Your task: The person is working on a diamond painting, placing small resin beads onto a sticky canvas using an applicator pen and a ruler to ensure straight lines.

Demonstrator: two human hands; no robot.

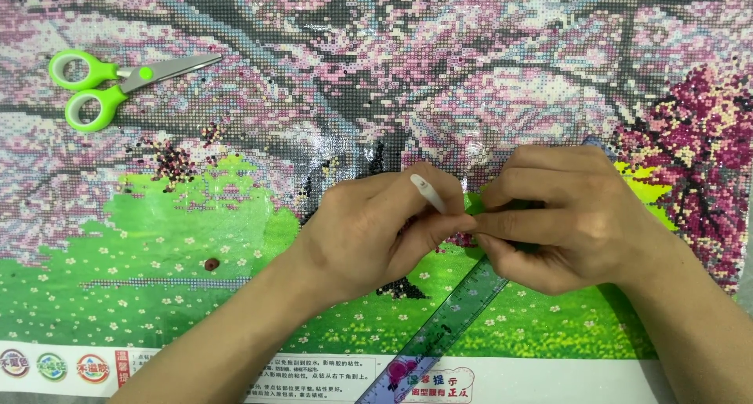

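My left hand (376,231) holds a slim white applicator pen (427,194), its tip pointing toward my right hand. My right hand (561,216) is closed around a small green object (474,203), mostly hidden by the fingers. The two hands meet at the fingertips over a large diamond-painting canvas (235,239) showing pink blossom trees and a green meadow. A translucent blue-grey ruler (447,325) lies diagonally on the canvas, passing under my right hand toward the bottom edge.
Green-handled scissors (102,82) lie shut at the upper left of the canvas. Loose dark beads (169,161) are scattered left of centre, with one reddish bead (211,263) lower down. A white printed border (196,369) runs along the canvas bottom.
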